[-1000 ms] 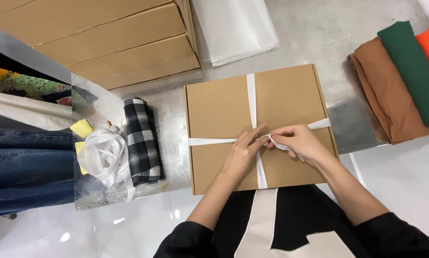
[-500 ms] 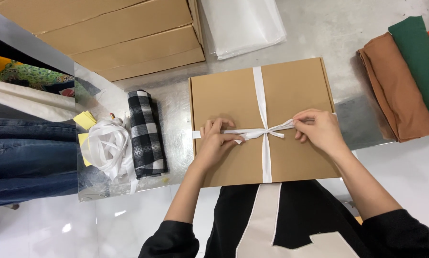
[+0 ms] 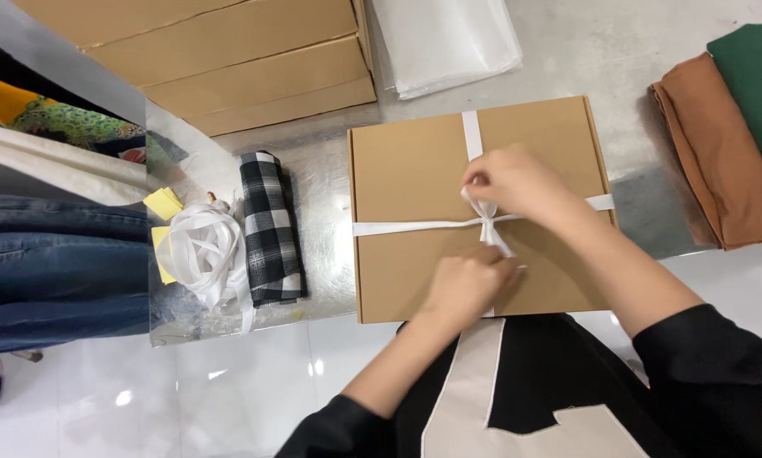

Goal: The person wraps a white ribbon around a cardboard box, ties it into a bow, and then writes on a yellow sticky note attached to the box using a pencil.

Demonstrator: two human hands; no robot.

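A flat brown cardboard box [image 3: 415,170] lies on the shiny metal table [image 3: 330,170] in front of me, wrapped crosswise with white ribbon [image 3: 398,226]. The ribbon is knotted near the box's middle. My right hand [image 3: 521,182] pinches a ribbon loop just above the knot. My left hand [image 3: 470,284] grips the ribbon end below the knot, near the box's front edge.
A rolled black-and-white checked cloth [image 3: 266,229], a loose heap of white ribbon [image 3: 207,254] and yellow notes [image 3: 162,203] lie left of the box. Stacked cardboard boxes [image 3: 245,59] and clear bags [image 3: 444,38] sit behind. Folded brown [image 3: 720,153] and green [image 3: 758,85] fabrics lie right; folded jeans [image 3: 50,271] left.
My hands went from pulling the ribbon ends sideways to working along the box's length: the right hand moved up over the knot, the left dropped below it.
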